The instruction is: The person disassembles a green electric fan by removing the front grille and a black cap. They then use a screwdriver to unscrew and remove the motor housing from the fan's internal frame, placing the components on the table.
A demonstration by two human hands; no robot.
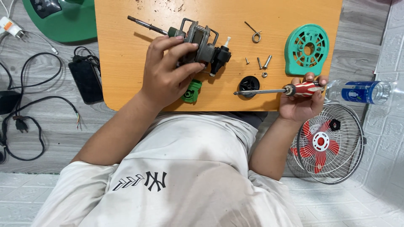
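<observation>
My left hand (166,71) grips a grey metal fan motor (198,40) with a long shaft pointing left, resting on the orange table (126,63). A black plastic part with a white knob (221,54) hangs off the motor's right end. My right hand (301,103) holds a screwdriver (277,90) with a red and white handle, its shaft pointing left toward a black round cap (249,85). A small green plastic piece (192,91) lies just under my left fingers.
Loose screws (261,63) and a wire spring clip (254,33) lie mid-table. A teal vented motor cover (307,48) sits at the right. On the floor: a fan grille with red blades (328,143), a water bottle (362,91), a phone (86,80), cables, a green fan base (63,19).
</observation>
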